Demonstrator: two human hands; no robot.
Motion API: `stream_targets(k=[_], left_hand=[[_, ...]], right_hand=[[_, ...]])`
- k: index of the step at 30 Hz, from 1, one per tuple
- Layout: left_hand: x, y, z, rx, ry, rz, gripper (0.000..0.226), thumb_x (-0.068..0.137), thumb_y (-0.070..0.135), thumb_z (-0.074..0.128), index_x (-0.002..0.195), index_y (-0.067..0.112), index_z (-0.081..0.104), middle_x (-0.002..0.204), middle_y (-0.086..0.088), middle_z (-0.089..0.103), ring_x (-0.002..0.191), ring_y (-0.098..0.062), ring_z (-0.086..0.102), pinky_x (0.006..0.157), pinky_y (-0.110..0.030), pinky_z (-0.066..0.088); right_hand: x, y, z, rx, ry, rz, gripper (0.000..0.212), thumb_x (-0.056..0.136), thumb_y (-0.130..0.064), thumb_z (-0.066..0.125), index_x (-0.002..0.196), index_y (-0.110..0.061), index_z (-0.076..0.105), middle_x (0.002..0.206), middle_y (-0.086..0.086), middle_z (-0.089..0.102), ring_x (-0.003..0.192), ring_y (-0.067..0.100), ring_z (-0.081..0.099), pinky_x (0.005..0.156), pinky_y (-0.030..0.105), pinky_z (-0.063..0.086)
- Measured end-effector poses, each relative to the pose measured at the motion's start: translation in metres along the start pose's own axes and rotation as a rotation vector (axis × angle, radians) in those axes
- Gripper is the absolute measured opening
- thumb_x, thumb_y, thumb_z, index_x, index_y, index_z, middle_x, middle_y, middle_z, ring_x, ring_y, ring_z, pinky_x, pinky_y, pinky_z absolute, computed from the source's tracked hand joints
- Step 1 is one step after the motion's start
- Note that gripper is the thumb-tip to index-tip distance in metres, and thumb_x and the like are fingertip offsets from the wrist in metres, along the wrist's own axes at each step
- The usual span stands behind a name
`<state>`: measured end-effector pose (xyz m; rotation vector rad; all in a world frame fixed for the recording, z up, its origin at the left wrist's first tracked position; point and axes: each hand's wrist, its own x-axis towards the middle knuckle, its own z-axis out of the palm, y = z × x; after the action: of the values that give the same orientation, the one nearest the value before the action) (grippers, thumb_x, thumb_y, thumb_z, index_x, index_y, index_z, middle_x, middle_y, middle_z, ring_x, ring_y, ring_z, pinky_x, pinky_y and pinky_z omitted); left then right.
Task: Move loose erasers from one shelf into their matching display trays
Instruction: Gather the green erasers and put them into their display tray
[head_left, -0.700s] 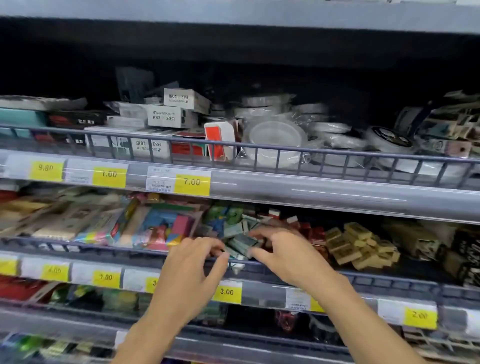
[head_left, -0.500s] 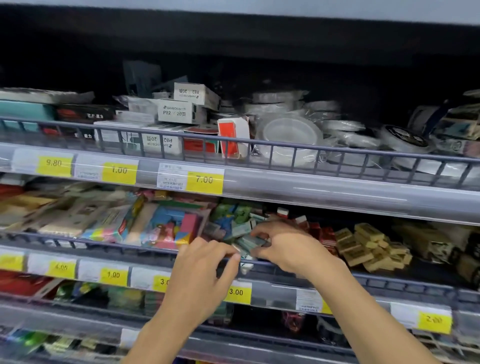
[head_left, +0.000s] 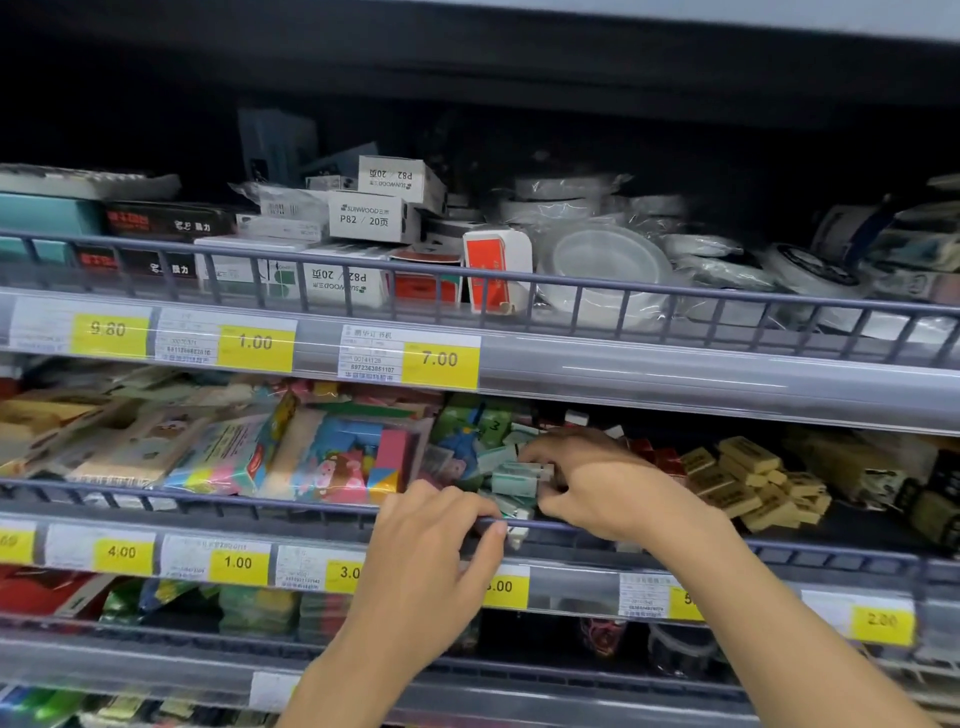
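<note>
My right hand pinches pale green erasers at centre shelf, fingertips hidden; left hand, at seven o'clock, grips the rail. Both barely moved since.

The right hand grips pale green erasers on the middle shelf, while the left hand curls over the wire shelf rail beside a heap of tan erasers.

Both hands reaching, fingers curled.
</note>
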<state>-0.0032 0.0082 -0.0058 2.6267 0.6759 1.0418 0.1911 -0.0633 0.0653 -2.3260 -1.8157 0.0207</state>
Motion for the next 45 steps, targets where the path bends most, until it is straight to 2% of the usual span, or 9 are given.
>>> stream_targets(k=[3,7,12,17,28,33,38,42,45], left_hand=[[0.000,0.001,-0.005,-0.095,-0.050,-0.056,0.044,0.095,0.063,0.030,0.122,0.039,0.055,0.107,0.032,0.051,0.102,0.003,0.042,0.087,-0.022,0.028],[0.004,0.003,-0.016,-0.225,-0.088,-0.123,0.042,0.093,0.070,0.038,0.127,0.052,0.021,0.116,0.043,0.028,0.117,0.020,0.029,0.081,-0.012,0.037],[0.024,0.009,-0.034,-0.208,-0.200,-0.051,0.030,0.096,0.065,0.047,0.110,0.040,0.039,0.103,0.025,0.044,0.104,0.010,0.040,0.070,-0.016,0.036],[0.039,0.008,-0.037,-0.105,-0.232,-0.002,0.022,0.103,0.049,0.053,0.113,0.029,0.059,0.097,0.010,0.062,0.088,-0.010,0.056,0.073,-0.027,0.046],[0.047,0.001,-0.033,-0.145,-0.129,-0.193,0.034,0.103,0.036,0.056,0.074,0.020,0.049,0.072,0.002,0.057,0.062,-0.010,0.052,0.054,-0.018,0.040],[0.048,-0.007,-0.035,-0.305,-0.022,-0.338,0.043,0.102,0.035,0.058,0.072,0.006,0.050,0.052,0.011,0.052,0.048,-0.009,0.044,0.048,-0.028,0.034],[0.047,-0.001,-0.033,-0.462,0.046,-0.365,0.049,0.103,0.031,0.060,0.067,0.023,0.028,0.035,0.014,0.029,0.035,-0.007,0.032,0.039,-0.018,0.028],[0.043,-0.006,-0.031,-0.612,0.065,-0.436,0.050,0.095,0.052,0.063,0.070,0.019,0.035,0.047,0.018,0.031,0.044,-0.008,0.044,0.047,-0.014,0.032],[0.039,-0.006,-0.033,-0.699,0.023,-0.562,0.067,0.072,0.075,0.063,0.081,0.013,0.039,0.075,0.007,0.041,0.090,-0.035,0.070,0.067,-0.037,0.047]], right_hand=[[-0.009,0.005,0.006,0.128,0.145,0.026,0.035,0.087,-0.031,0.064,0.121,-0.039,0.059,0.077,-0.018,0.056,0.063,-0.006,0.055,0.055,0.009,0.038],[-0.031,0.001,-0.003,0.310,0.296,-0.037,0.033,0.088,-0.027,0.067,0.110,-0.051,0.062,0.072,-0.025,0.063,0.061,-0.011,0.055,0.050,0.005,0.037],[-0.046,-0.016,-0.018,0.429,0.270,-0.180,0.024,0.094,-0.023,0.067,0.101,-0.046,0.068,0.106,-0.035,0.066,0.077,-0.016,0.059,0.064,0.002,0.039],[-0.038,-0.018,-0.015,0.419,0.273,-0.191,0.020,0.095,-0.028,0.065,0.114,-0.031,0.064,0.088,-0.031,0.061,0.074,-0.002,0.057,0.063,0.009,0.040],[-0.016,0.006,-0.009,0.450,0.259,-0.110,0.033,0.095,-0.041,0.061,0.116,-0.064,0.052,0.088,-0.021,0.065,0.081,-0.005,0.060,0.067,0.009,0.044],[0.003,0.023,0.000,0.290,0.128,-0.046,0.026,0.098,-0.034,0.057,0.117,-0.051,0.059,0.102,-0.029,0.060,0.089,-0.013,0.056,0.072,0.001,0.038],[0.026,0.014,0.010,0.098,0.077,-0.117,0.038,0.097,-0.034,0.057,0.136,-0.036,0.056,0.136,-0.012,0.052,0.123,0.013,0.048,0.105,0.027,0.039],[0.035,0.010,0.018,0.043,0.096,-0.140,0.038,0.095,-0.027,0.061,0.132,-0.033,0.060,0.134,-0.010,0.052,0.124,0.016,0.044,0.092,0.020,0.029],[0.030,0.008,0.017,0.083,0.122,-0.096,0.038,0.095,-0.033,0.060,0.133,-0.037,0.057,0.131,-0.013,0.054,0.121,0.013,0.048,0.094,0.018,0.034]])
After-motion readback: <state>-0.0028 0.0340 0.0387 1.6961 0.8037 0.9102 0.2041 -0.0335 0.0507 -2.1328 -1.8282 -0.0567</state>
